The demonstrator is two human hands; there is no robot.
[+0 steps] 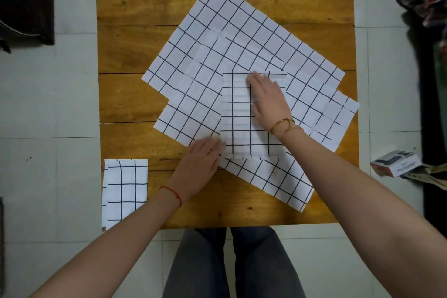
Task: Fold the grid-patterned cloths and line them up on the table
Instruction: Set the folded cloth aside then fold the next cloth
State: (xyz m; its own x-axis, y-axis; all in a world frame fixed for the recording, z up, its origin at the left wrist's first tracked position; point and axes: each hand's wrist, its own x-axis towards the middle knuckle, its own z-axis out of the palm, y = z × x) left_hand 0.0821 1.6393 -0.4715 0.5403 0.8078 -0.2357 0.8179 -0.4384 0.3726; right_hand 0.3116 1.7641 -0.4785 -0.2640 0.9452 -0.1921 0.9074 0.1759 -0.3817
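Wooden tabletop (135,43) fills centre of view. Unfolded grid cloths (217,31), white with black lines, overlap at angle across far and right part. Folded grid cloth (238,113) lies on top of them, near middle. Second folded cloth (125,189) sits apart at near-left corner, edge overhanging. Right hand (268,101) flat on central folded cloth, grip wide, fingers straight. Left hand (200,167) flat at its near-left corner, grip wide, holding nothing.
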